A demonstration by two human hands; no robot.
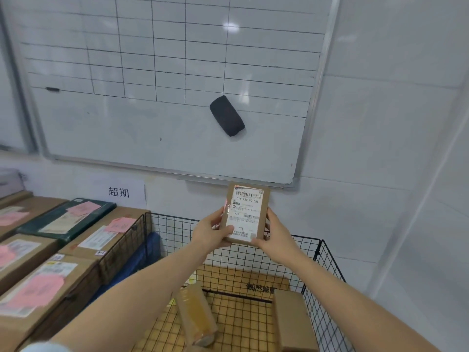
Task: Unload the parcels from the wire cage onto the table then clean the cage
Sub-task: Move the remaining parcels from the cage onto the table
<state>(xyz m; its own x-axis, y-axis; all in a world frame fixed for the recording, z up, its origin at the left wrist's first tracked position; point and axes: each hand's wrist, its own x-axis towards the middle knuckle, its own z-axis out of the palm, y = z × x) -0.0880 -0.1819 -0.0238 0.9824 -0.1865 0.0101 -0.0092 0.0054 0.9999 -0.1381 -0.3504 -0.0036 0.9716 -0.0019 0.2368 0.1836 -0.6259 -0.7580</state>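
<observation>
Two-hand hold: small parcel (247, 214) raised above the wire cage (172, 235), label toward the person.
Labelled boxes (38, 283) lie packed just left of the cage, probably the unloading area. The left hand (210, 233) grips the parcel's left edge, thumb in front, fingers curled behind. The right hand (275, 237) clasps its lower right corner likewise, keeping it upright, presumably so the label reads. Below, inside the cage, a taped parcel (196, 313) and a brown box (291, 318) remain to unload.
</observation>
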